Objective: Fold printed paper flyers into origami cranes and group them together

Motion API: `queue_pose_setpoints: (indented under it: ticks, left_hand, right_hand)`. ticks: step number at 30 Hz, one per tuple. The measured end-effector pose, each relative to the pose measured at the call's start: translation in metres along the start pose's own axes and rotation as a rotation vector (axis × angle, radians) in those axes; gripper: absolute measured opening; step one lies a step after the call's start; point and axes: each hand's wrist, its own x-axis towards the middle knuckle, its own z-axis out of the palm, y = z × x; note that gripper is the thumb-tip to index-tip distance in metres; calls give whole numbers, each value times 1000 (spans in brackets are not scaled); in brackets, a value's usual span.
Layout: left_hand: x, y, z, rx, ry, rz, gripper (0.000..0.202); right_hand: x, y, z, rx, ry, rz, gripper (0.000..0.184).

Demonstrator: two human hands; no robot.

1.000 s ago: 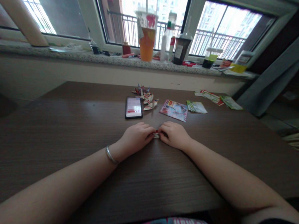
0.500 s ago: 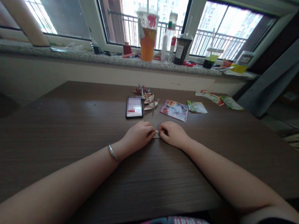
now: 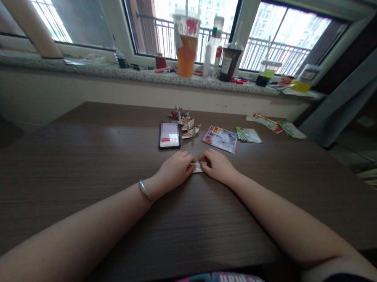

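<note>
Between my hands, low on the table, is a small piece of folded pale paper (image 3: 197,168). My left hand (image 3: 175,169), with a silver bangle (image 3: 145,191) at the wrist, has its fingers closed on the paper's left end. My right hand (image 3: 218,167) is curled, thumb and fingers pinched on the right end. Most of the paper is covered by the fingers. Just beyond my left hand lies a phone (image 3: 170,136) with a lit screen. Folded paper cranes (image 3: 187,124) are clustered beside it.
Behind my right hand lie a colourful booklet (image 3: 220,138) and a stack of leaflets (image 3: 249,135). More leaflets (image 3: 268,122) are at the table's far right. A tall orange drink cup (image 3: 186,48), bottles (image 3: 212,49) and other cups stand on the window sill (image 3: 138,74).
My right hand has shifted slightly up and left. A bit more of the paper's pale surface shows between the hands. My left hand has barely moved.
</note>
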Motion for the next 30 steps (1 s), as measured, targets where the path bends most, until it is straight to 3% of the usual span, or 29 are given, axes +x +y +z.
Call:
queue_pose_setpoints:
  ticks: [11,20,30]
  left_hand:
    - [-1,-3,0,-42,7,2,14]
    - [-4,-5,0,-122,39,13,8]
    - [-7,-5,-3,-102,56,96,9]
  right_hand:
    - [-4,7,3,24,14,-118,17]
    - [-11,-1,-5,-28,-19,-107,13]
    - [-16,0,-6,18,22,-174,10]
